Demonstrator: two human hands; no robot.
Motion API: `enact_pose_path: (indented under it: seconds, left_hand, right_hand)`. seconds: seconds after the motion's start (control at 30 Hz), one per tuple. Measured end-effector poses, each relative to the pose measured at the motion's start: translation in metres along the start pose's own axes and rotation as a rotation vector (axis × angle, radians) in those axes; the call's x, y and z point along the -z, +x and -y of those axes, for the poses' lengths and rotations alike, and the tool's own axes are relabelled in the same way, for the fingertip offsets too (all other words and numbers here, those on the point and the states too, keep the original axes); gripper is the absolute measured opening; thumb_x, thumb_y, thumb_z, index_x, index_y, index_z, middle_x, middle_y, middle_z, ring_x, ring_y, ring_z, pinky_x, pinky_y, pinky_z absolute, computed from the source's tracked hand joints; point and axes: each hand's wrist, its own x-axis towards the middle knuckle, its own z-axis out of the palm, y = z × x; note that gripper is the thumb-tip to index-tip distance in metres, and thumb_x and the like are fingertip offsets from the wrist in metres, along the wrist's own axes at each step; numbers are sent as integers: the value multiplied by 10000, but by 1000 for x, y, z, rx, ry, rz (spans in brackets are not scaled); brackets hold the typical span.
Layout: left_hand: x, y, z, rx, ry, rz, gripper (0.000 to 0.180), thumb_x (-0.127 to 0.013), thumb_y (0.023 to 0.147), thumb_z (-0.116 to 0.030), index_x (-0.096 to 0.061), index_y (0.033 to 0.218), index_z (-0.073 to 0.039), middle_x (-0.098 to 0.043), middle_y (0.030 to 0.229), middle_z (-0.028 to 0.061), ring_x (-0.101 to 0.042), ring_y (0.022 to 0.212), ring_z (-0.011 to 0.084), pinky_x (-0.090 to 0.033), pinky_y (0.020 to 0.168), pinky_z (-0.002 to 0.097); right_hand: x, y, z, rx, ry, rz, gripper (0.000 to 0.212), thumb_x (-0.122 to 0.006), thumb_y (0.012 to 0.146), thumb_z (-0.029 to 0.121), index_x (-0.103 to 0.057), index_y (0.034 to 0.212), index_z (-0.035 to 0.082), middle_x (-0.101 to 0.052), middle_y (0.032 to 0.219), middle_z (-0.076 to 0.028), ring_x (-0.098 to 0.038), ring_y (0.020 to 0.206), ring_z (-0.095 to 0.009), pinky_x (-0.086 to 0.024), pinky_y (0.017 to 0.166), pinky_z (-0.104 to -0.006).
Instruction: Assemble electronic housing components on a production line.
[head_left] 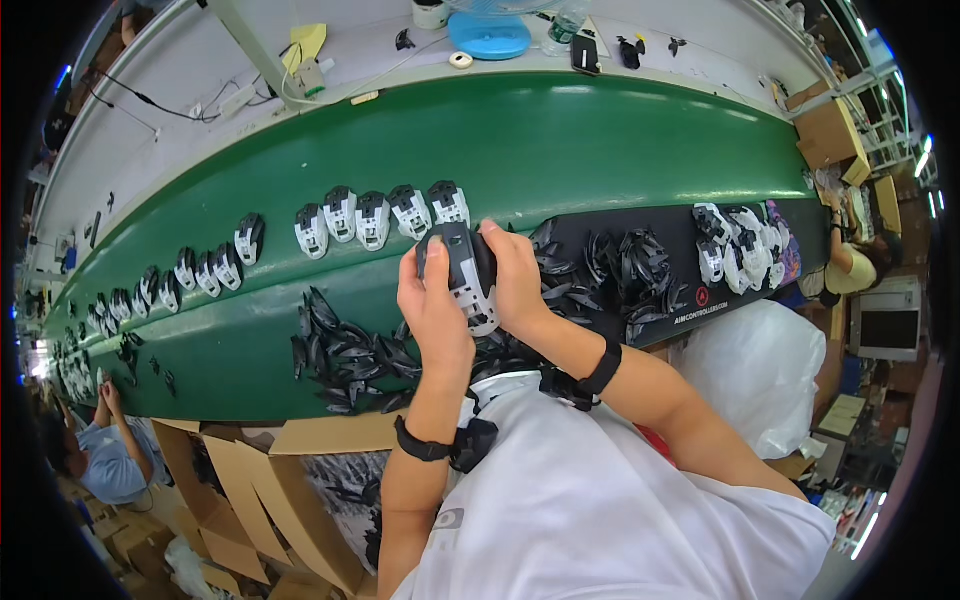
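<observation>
1. I see the person's left hand (438,305) wrapped around a black-and-white mouse-shaped shell (466,272), thumb against its dark upper part.
2. The right hand (514,282) grasps the same shell from its other side, so both hands hold it.
3. That shell is up in front of the white shirt (600,490), over the near side of the green work surface (600,130).
4. Just beyond, similar shells (372,222) stand in a line running off leftward.
5. Black curved plastic pieces (345,352) lie heaped left of the hands; more shells (742,250) cluster rightward on a dark mat (675,222).
</observation>
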Motion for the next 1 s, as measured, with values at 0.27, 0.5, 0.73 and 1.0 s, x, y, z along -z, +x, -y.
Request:
enact_pose_path:
  seconds: [0.27,0.5,0.73,1.0]
  left_hand:
    - [182,168,-67,-138,540,-384,656,-767,731,-352,-384,1118,15,-530,933,98,-513,766,122,-437,650,239]
    - [284,288,-52,-357,1341,-494,700,-698,734,-504,-501,1090,66,-571,1042,234,-564,971,325,-427,872,387]
    - [239,298,-37,-811,1890,-291,383,-620,817,-264,-547,1099,-17,-514,1109,178,-486,1051,336,-423,848,452]
    - [216,276,-11,-307,1820,-352,672,-733,687,-430,-470,1066,59,-543,1060,184,-530,1011,317,-445,844,415]
  right_hand:
    - [41,36,-52,6,-1032,346,107,-593,786,139,-605,816,37,-638,775,-125,-636,695,-271,-500,612,-363]
    - [-20,26,-129,604,-1355,912,307,-572,756,124,-574,1063,120,-529,1034,-77,-520,958,-250,-449,761,-341]
    - [-29,31,-165,563,-1532,925,289,-531,775,120,-536,1061,78,-565,944,-99,-577,844,-246,-456,718,-343]
    - [-5,44,-115,-118,-908,566,205,-572,862,190,-634,831,-3,-620,725,-118,-597,621,-241,-464,602,-318]
